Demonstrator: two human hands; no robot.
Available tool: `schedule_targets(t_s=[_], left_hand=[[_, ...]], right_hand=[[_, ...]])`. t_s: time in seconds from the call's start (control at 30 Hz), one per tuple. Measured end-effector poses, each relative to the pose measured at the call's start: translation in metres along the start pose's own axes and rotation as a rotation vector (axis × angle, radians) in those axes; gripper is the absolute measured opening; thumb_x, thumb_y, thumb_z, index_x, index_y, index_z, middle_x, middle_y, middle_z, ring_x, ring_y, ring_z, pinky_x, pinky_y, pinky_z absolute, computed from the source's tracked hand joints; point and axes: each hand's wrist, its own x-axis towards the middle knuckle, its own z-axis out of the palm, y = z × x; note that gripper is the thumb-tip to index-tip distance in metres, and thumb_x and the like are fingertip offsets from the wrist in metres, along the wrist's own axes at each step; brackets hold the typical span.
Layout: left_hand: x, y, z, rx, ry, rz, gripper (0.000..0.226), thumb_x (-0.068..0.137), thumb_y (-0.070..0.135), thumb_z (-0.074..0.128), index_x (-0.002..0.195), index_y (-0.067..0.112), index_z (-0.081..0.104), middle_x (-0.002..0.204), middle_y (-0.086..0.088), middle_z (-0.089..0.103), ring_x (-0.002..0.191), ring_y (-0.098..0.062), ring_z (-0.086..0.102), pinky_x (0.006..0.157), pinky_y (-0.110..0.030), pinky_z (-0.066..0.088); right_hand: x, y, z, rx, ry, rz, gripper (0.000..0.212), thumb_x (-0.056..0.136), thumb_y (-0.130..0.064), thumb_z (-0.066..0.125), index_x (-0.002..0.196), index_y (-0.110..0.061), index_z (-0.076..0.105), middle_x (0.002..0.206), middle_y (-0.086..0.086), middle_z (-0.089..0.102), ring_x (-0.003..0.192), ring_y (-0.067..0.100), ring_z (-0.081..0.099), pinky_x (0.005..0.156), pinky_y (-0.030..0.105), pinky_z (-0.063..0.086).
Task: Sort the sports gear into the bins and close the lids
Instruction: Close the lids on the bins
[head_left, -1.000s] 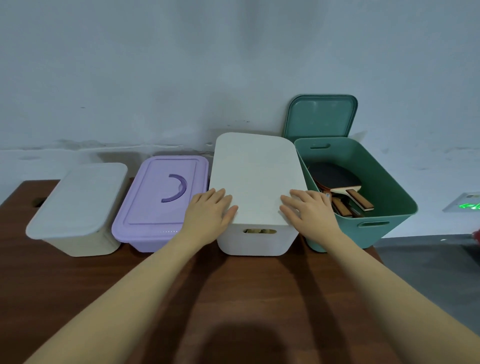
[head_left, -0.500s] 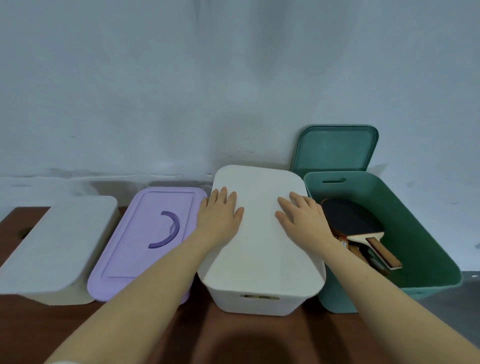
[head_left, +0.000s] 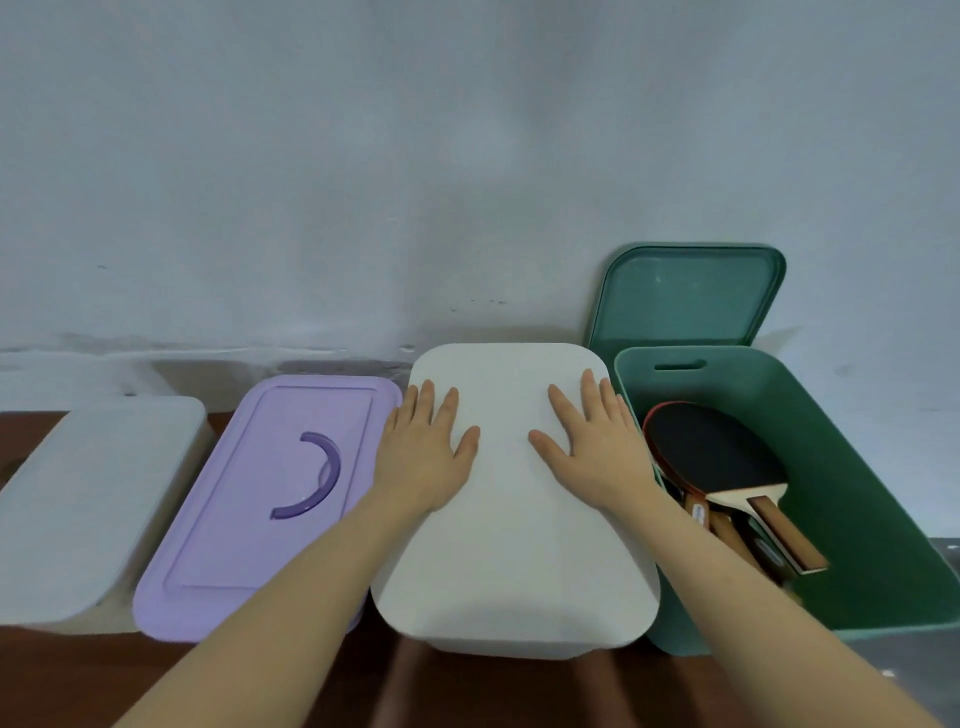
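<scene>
Four bins stand in a row on a brown table. My left hand (head_left: 423, 457) and my right hand (head_left: 592, 447) lie flat, fingers spread, on the lid of the white bin (head_left: 511, 519). To its left are a purple bin (head_left: 265, 509) with a curved handle on its closed lid and a pale grey bin (head_left: 88, 499), also lidded. On the right the green bin (head_left: 852, 519) stands open, with table tennis paddles (head_left: 727, 467) inside. Its green lid (head_left: 685, 296) leans upright against the wall behind it.
A pale wall rises directly behind the bins. The brown table (head_left: 62, 680) shows in front of the bins at the bottom. Grey floor appears past the table's right end.
Both hands have slid from the near edge of the white lid toward its far end. The view has moved closer to the bins.
</scene>
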Motion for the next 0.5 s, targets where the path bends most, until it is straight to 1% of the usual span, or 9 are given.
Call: schedule_targets(t_s=[0.1, 0.2, 0.27, 0.37, 0.4, 0.43, 0.5], left_hand=[[0.000, -0.001, -0.002, 0.013, 0.013, 0.006, 0.062, 0.097, 0.050, 0.021, 0.150, 0.023, 0.007, 0.158, -0.006, -0.001, 0.144, -0.022, -0.005, 0.116, -0.038, 0.000], [0.000, -0.001, -0.003, 0.041, 0.014, 0.009, 0.061, 0.097, 0.050, 0.021, 0.150, 0.023, 0.008, 0.158, -0.007, 0.000, 0.144, -0.023, -0.004, 0.116, -0.040, -0.001], [0.002, 0.000, -0.005, 0.065, 0.013, 0.015, 0.061, 0.096, 0.050, 0.022, 0.149, 0.022, 0.011, 0.157, -0.009, 0.005, 0.144, -0.025, 0.000, 0.116, -0.041, 0.001], [0.013, 0.000, -0.012, 0.087, 0.038, 0.046, 0.060, 0.094, 0.052, 0.026, 0.144, 0.020, 0.023, 0.151, -0.012, 0.023, 0.139, -0.028, 0.016, 0.112, -0.042, 0.013], [0.018, 0.000, -0.014, 0.080, 0.033, 0.050, 0.060, 0.094, 0.052, 0.026, 0.144, 0.020, 0.024, 0.149, -0.011, 0.024, 0.138, -0.028, 0.017, 0.112, -0.043, 0.014], [0.021, 0.001, -0.014, 0.064, 0.013, 0.046, 0.060, 0.094, 0.053, 0.025, 0.145, 0.021, 0.021, 0.152, -0.011, 0.020, 0.140, -0.028, 0.013, 0.113, -0.043, 0.012], [0.025, 0.001, -0.012, 0.041, -0.036, 0.028, 0.062, 0.095, 0.054, 0.022, 0.149, 0.024, 0.011, 0.157, -0.009, 0.004, 0.144, -0.026, -0.002, 0.116, -0.042, 0.004]], right_hand=[[0.002, 0.001, -0.002, 0.038, -0.005, 0.025, 0.070, 0.091, -0.065, 0.023, 0.150, -0.030, 0.009, 0.158, 0.011, -0.005, 0.145, 0.025, -0.007, 0.116, 0.035, 0.000], [0.010, 0.003, -0.005, 0.014, 0.026, 0.038, 0.068, 0.091, -0.063, 0.023, 0.149, -0.029, 0.016, 0.158, 0.009, 0.006, 0.144, 0.026, 0.004, 0.115, 0.038, 0.006], [0.018, 0.005, -0.006, -0.004, 0.033, 0.034, 0.067, 0.091, -0.062, 0.024, 0.148, -0.028, 0.020, 0.157, 0.009, 0.010, 0.142, 0.028, 0.007, 0.114, 0.040, 0.009], [0.027, 0.008, -0.009, 0.005, -0.001, 0.035, 0.065, 0.092, -0.062, 0.023, 0.149, -0.030, 0.017, 0.158, 0.007, 0.007, 0.143, 0.026, 0.004, 0.115, 0.040, 0.008], [0.030, 0.009, -0.010, 0.011, -0.019, 0.037, 0.065, 0.092, -0.062, 0.022, 0.149, -0.030, 0.015, 0.158, 0.006, 0.004, 0.144, 0.025, 0.001, 0.116, 0.039, 0.007], [0.031, 0.010, -0.010, 0.015, -0.032, 0.039, 0.066, 0.092, -0.062, 0.021, 0.149, -0.031, 0.013, 0.158, 0.006, 0.002, 0.145, 0.024, -0.002, 0.116, 0.039, 0.006], [0.032, 0.010, -0.010, 0.022, -0.034, 0.046, 0.067, 0.092, -0.063, 0.021, 0.150, -0.031, 0.011, 0.158, 0.006, -0.002, 0.145, 0.023, -0.004, 0.116, 0.038, 0.005]])
